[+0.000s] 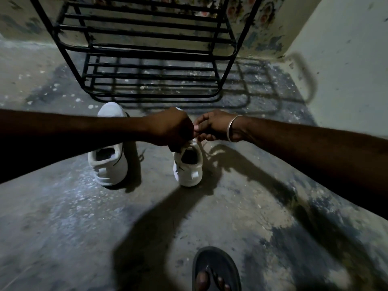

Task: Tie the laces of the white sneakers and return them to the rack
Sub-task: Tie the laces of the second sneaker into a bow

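Concrete floor (63,227) is stained, and the black metal rack (151,59) stands against the wall with bare shelves. Both white sneakers sit in front of it: left sneaker (109,162) untouched, right sneaker (189,169) under my hands. My left hand (170,129) and right hand (216,128) are both pinched tight on its laces (188,144).

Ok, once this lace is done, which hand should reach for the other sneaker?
Left, probably. Both hands are busy at the right sneaker's laces, but the left hand and its forearm already pass right over the left sneaker. The right hand would have to cross over.
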Demonstrator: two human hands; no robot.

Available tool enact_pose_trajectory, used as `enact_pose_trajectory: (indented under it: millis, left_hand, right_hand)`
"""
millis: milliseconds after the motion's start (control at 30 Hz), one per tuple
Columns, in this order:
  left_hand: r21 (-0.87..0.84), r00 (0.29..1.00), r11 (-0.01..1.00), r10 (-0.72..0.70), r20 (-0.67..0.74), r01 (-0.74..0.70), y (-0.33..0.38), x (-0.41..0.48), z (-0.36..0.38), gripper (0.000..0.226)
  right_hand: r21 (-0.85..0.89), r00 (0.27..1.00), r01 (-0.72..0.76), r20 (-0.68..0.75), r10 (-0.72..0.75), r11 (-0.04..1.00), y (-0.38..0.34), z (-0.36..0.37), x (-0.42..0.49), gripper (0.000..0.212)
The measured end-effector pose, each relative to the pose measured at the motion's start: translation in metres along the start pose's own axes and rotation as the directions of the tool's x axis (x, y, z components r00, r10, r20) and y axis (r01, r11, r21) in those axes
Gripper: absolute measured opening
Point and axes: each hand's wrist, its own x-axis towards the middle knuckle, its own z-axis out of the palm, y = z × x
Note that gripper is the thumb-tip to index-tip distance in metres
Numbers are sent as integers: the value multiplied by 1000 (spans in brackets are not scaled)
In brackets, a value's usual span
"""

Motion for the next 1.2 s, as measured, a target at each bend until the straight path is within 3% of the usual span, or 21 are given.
enact_pose_trajectory:
  millis: [233,500,700,800,1000,1200]
  left_hand:
    - [-140,994,989,26,-108,-41,-10,8,-9,13]
    - [-344,953,938,-144,-266,45,-28,20,-2,14]
    - [-649,986,749,-169,10,135,-41,26,6,8]
    - [-700,985,697,-161,55,154,-41,27,10,11]
    - [-669,974,730,-223,-42,139,-43,28,13,8]
    - [-703,916,665,-398,-48,253,-42,27,17,10]
  right_hand:
    - [75,994,90,-67,-85,993,1,14,5,24]
    - [148,993,120,-37,-116,982,6,12,5,30]
    - [214,991,110,55,-125,971,12,9,-2,31]
    - [198,986,141,57,-155,970,16,6,-1,28]
    - [-85,950,297,-72,-303,951,18,5,-7,15]
    - [-488,780,478,-147,-608,731,32,21,-5,12]
